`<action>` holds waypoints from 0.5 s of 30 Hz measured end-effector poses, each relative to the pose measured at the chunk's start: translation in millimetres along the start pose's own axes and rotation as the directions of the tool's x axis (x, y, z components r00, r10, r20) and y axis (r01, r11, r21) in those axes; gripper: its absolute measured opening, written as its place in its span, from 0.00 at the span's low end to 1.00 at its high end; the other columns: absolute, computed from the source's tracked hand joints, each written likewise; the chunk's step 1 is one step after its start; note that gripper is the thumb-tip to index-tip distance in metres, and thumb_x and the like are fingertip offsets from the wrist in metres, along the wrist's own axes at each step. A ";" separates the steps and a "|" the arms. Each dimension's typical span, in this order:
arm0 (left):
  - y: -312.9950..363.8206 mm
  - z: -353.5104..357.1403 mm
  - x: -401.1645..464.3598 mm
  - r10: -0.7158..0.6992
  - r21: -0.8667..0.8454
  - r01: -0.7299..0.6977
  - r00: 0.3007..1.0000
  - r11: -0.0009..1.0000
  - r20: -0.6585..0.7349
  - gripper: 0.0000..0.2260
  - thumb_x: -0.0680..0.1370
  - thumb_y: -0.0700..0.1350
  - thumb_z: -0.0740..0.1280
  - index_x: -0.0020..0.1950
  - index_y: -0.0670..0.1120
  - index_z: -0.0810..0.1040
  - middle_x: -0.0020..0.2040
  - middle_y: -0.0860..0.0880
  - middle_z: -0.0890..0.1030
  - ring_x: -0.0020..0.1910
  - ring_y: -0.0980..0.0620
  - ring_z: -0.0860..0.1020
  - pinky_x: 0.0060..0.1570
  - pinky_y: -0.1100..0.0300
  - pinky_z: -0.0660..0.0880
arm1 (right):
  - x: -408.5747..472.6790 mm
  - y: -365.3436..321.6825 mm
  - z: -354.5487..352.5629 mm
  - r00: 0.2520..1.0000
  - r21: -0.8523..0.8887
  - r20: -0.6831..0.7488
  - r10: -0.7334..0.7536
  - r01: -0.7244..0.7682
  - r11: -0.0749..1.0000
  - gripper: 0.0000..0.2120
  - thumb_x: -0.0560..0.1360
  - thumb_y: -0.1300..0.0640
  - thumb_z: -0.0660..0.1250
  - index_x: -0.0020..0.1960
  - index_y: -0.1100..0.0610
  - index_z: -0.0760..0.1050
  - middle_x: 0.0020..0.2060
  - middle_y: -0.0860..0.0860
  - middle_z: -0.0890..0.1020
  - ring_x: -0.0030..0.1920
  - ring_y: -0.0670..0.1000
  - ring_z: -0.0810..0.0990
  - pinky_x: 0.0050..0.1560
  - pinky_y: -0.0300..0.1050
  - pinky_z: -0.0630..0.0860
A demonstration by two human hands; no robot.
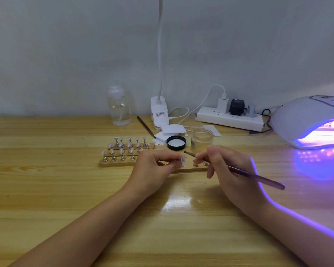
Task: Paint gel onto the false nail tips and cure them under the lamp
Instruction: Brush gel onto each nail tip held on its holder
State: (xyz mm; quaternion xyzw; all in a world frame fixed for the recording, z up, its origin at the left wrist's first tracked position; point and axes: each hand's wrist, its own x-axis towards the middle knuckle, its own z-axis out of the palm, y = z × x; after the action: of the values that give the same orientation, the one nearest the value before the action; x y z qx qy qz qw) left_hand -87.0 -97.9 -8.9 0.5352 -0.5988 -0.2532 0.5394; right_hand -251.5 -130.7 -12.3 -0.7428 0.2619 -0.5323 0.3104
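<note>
My left hand (156,166) pinches a clear false nail tip (184,161) on its small metal stand, just above a wooden holder strip (191,169). My right hand (228,168) holds a thin purple-handled brush (245,173), whose bristle end points left, a little above and to the right of the tip. Several more nail tips on metal stands (123,149) sit in rows on wooden strips to the left. A small open glass jar (201,139) stands behind my hands, with its black lid (176,143) beside it. The curing lamp (307,122) glows violet at the right.
A clear pump bottle (119,105), a white clip-on desk lamp (159,112), a second brush (145,126), white pads (172,130) and a power strip (229,118) with cables line the back of the wooden table (46,189). Violet light spills over the table's right side.
</note>
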 end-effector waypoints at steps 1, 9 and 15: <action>0.2 0.0 -0.1 -0.003 -0.002 0.003 1.000 1.000 -0.001 0.11 0.69 0.34 0.71 0.38 0.52 0.83 0.34 0.59 0.82 0.38 0.64 0.78 0.42 0.68 0.74 | 0.6 0.1 0.7 1.000 -0.019 0.011 0.000 0.000 1.000 0.16 0.74 0.45 0.57 0.39 0.51 0.80 0.33 0.45 0.82 0.27 0.44 0.77 0.34 0.38 0.76; 0.7 -0.9 -1.1 -0.026 0.022 0.026 1.000 0.999 0.006 0.12 0.70 0.33 0.71 0.39 0.51 0.83 0.37 0.56 0.82 0.39 0.63 0.79 0.40 0.70 0.74 | -0.5 0.8 0.0 0.998 -0.058 0.030 -0.054 0.055 0.997 0.17 0.75 0.46 0.56 0.40 0.52 0.80 0.30 0.38 0.79 0.26 0.43 0.76 0.33 0.36 0.74; 1.5 -1.4 -1.3 -0.043 0.043 0.042 0.999 0.998 0.001 0.10 0.70 0.34 0.71 0.40 0.50 0.83 0.39 0.50 0.83 0.41 0.56 0.79 0.41 0.68 0.74 | -1.6 2.6 0.9 1.000 0.019 0.015 -0.018 0.017 1.000 0.18 0.74 0.44 0.59 0.34 0.52 0.80 0.27 0.47 0.80 0.25 0.43 0.76 0.31 0.35 0.72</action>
State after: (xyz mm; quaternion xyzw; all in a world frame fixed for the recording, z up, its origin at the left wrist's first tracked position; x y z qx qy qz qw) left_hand -86.5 -95.8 -7.7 0.5590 -0.5929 -0.2522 0.5219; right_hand -251.2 -131.1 -15.4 -0.7462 0.2479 -0.5317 0.3147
